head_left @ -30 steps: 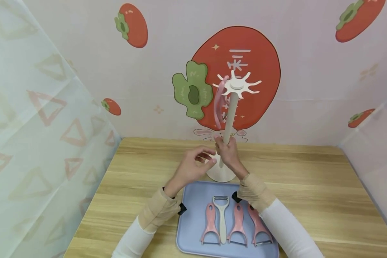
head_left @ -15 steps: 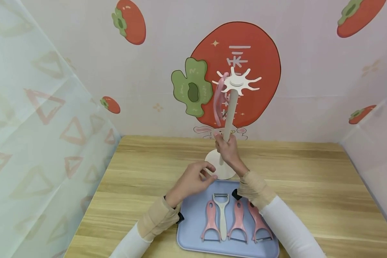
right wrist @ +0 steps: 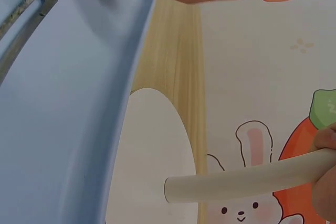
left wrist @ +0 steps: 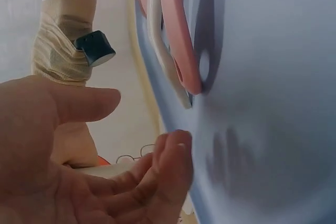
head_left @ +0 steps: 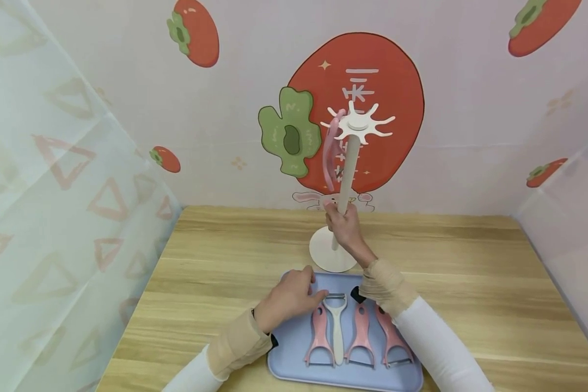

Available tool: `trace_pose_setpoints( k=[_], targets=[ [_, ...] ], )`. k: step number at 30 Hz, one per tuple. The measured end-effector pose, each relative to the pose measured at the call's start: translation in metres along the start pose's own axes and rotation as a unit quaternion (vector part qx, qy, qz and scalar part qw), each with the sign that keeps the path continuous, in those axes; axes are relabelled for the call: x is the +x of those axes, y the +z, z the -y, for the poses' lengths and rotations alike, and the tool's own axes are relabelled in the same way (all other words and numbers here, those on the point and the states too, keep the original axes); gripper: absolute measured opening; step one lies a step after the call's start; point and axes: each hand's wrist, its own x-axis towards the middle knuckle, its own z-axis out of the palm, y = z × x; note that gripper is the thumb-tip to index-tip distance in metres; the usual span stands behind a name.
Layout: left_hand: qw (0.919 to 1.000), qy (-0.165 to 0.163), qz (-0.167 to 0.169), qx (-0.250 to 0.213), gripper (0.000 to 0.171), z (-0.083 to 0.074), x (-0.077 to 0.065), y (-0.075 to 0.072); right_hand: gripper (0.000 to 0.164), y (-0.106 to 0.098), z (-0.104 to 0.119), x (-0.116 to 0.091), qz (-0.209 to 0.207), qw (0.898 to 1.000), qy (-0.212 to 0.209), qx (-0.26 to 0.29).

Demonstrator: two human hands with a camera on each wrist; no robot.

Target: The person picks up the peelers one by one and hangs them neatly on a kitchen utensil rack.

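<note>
A: Take the blue tray (head_left: 286,351) as the landmark. Where is the left hand (head_left: 289,296)?

B: Over the far left part of the tray, palm turned inward. Its fingers are loosely bent and the thumb stands apart from them, with bare space between; the left wrist view shows their shadow on the tray's floor

A: And the right hand (head_left: 345,224)?

B: Past the tray's far edge, with its fingers wrapped round the pole of the white stand (head_left: 350,169). The stand's round base (head_left: 323,253) sits on the desk (head_left: 210,245) just beyond the tray; whether the rims touch I cannot tell

A: What is up top?

B: A ring of white hooks (head_left: 357,124), high above the tray's far side. The hanging pink peeler (head_left: 329,155) is on the left side of that ring

A: And in the tray itself?

B: 4 peelers side by side. From the tray's left: the leftmost pink peeler (head_left: 319,326), the white peeler (head_left: 338,332), the middle pink peeler (head_left: 361,326) and the rightmost pink peeler (head_left: 388,329). The 3 pink handles point to the tray's far edge, while the white peeler has its blade there, close to the left thumb

A: Anything else around?

B: The right sleeve (head_left: 436,337) crosses the tray's right side, and a big red fruit print (head_left: 392,81) is on the wall beyond the tray
</note>
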Motion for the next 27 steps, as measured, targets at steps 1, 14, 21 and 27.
trace_pose_setpoints(
  k=[1, 14, 21, 27],
  targets=[
    [0.9999, -0.008, 0.007, 0.01, 0.039, -0.001, -0.003, 0.0, 0.052, 0.0, 0.0, 0.0, 0.0, 1.0, 0.001, -0.002],
    [0.9977, -0.003, 0.055, 0.041, 0.036, -0.003, -0.025, 0.011, 0.05, 0.002, 0.001, -0.001, -0.006, 1.0, 0.008, -0.019],
    [0.9972, -0.027, 0.062, 0.031, 0.046, -0.006, -0.031, 0.018, 0.049, 0.004, 0.002, -0.002, -0.004, 1.0, -0.007, -0.014],
    [0.9957, -0.037, 0.074, 0.042, 0.051, -0.007, -0.033, 0.022, 0.049, 0.003, 0.001, -0.001, -0.005, 1.0, -0.004, -0.024]
  ],
)
